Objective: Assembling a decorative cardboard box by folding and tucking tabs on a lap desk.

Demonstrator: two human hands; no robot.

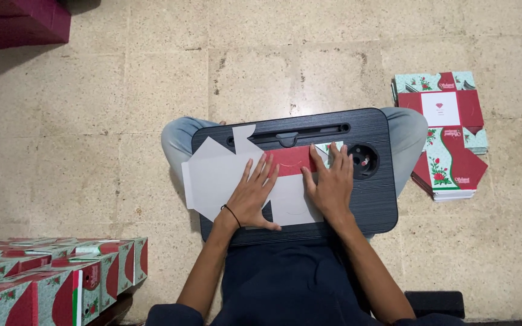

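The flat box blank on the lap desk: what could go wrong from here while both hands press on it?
1. The box blank overhangs the lap desk on its left edge, so it might slip or bend there.
2. The left hand and right hand press a red flap; uneven pressure could give a crooked crease.
3. The desk rests on the knees, so it may tilt.

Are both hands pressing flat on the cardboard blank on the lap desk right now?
Yes: the left hand and right hand both lie palm-down on the flat box blank atop the black lap desk.
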